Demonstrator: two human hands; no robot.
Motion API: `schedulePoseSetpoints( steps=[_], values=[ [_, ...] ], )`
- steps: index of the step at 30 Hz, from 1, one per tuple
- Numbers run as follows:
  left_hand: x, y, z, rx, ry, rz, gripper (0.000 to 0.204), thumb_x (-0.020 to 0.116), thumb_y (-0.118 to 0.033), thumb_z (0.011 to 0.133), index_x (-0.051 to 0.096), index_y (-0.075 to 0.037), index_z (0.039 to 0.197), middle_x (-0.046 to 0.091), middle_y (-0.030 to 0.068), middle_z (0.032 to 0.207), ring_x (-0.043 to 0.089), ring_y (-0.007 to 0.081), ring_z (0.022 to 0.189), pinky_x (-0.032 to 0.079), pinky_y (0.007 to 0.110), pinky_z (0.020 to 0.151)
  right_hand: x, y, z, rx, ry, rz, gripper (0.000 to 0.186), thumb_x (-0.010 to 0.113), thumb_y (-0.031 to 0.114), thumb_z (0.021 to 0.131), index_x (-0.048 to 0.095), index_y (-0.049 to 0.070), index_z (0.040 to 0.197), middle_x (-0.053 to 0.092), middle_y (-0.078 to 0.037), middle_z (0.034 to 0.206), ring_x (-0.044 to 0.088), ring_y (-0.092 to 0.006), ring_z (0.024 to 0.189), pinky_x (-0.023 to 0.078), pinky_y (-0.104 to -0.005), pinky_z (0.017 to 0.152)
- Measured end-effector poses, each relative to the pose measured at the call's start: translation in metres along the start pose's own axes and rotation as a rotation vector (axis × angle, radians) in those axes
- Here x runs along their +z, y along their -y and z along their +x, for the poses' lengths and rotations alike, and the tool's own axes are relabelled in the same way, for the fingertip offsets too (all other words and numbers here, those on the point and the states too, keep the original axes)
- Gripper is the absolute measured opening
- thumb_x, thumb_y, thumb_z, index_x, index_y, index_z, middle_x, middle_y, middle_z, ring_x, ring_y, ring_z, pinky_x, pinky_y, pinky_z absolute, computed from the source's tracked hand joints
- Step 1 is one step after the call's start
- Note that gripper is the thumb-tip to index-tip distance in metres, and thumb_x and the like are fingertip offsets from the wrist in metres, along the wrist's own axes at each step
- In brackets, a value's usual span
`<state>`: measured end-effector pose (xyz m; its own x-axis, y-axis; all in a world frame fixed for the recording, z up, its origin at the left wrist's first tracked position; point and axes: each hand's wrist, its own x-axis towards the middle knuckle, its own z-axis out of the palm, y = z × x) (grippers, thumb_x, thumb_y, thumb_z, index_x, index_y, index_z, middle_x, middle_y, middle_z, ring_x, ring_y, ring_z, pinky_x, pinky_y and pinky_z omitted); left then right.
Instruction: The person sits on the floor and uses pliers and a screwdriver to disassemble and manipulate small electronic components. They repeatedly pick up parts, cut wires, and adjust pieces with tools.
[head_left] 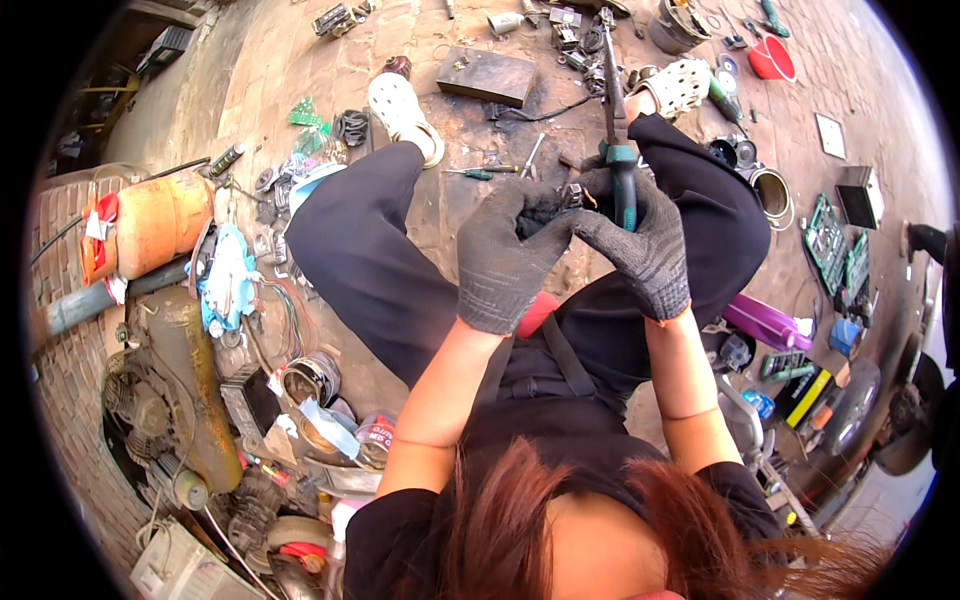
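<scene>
- Head view: left gloved hand (510, 252), fingers curled in on a small dark part (573, 195), nearer the wearer than the metal box (487, 76).
- Right gloved hand (642, 248), fingers bent, holding a teal-handled tool (624, 192), its shaft passing right of that box.

Green-handled tool (621, 160), long dark shaft (611, 85) toward 12 o'clock; small dark metal part (572, 196) near handle (625, 200), 9 o'clock.

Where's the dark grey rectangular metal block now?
Head view, top centre: the block lies between the off-white perforated left clog and matching right clog, closer to the left.
</scene>
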<state>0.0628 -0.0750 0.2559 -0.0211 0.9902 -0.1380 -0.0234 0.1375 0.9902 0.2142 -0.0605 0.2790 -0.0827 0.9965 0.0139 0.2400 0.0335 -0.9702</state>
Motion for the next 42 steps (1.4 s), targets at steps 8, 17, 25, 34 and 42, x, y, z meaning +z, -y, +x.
schedulePoseSetpoints(
  steps=[8,17,25,34,42],
  values=[
    [-0.003,-0.011,-0.008,-0.03,0.051,-0.162,0.022,0.068,0.003,0.078,0.061,0.003,0.098,0.066,0.0058,0.085,0.062,0.0091,0.074,0.05,0.022,0.067,0.012,0.004,-0.007,0.358,-0.118,0.296,0.027,0.068,0.023,0.083,0.065,0.002,0.1,0.06,0.0,0.076,0.051,-0.0049,0.064,0.04,-0.0198,0.056],
    [-0.016,-0.009,-0.009,-0.112,0.164,-0.208,0.026,0.065,0.001,0.081,0.061,0.002,0.107,0.065,0.0039,0.088,0.059,0.0064,0.078,0.048,0.021,0.069,0.012,0.0,-0.005,0.279,-0.057,0.258,0.029,0.067,0.026,0.083,0.064,0.002,0.099,0.06,0.001,0.074,0.047,-0.0032,0.057,0.036,-0.0185,0.05],
    [-0.017,-0.016,-0.01,-0.013,0.184,-0.156,0.029,0.066,-0.001,0.081,0.062,0.0,0.109,0.063,0.0018,0.091,0.057,0.0058,0.077,0.047,0.02,0.068,0.009,-0.005,-0.002,0.433,-0.038,0.371,0.034,0.063,0.024,0.086,0.059,0.001,0.11,0.058,0.0,0.078,0.05,-0.0059,0.059,0.039,-0.0194,0.051],
    [-0.009,-0.018,-0.011,-0.038,0.078,-0.179,0.024,0.065,0.0,0.083,0.064,0.001,0.107,0.064,0.0027,0.093,0.058,0.0074,0.079,0.048,0.022,0.07,0.022,-0.01,-0.009,0.359,-0.116,0.541,0.029,0.062,0.029,0.088,0.061,0.004,0.102,0.056,0.0,0.07,0.048,-0.0045,0.054,0.035,-0.0187,0.046],
    [0.005,-0.008,-0.003,-0.015,0.029,-0.495,0.03,0.066,0.0,0.082,0.059,0.0,0.111,0.061,0.0043,0.102,0.058,0.0099,0.087,0.048,0.023,0.078,0.022,-0.019,-0.013,0.317,-0.089,0.603,0.037,0.062,0.022,0.088,0.049,0.002,0.117,0.059,-0.003,0.087,0.055,-0.0086,0.069,0.044,-0.0202,0.056]
  ],
)
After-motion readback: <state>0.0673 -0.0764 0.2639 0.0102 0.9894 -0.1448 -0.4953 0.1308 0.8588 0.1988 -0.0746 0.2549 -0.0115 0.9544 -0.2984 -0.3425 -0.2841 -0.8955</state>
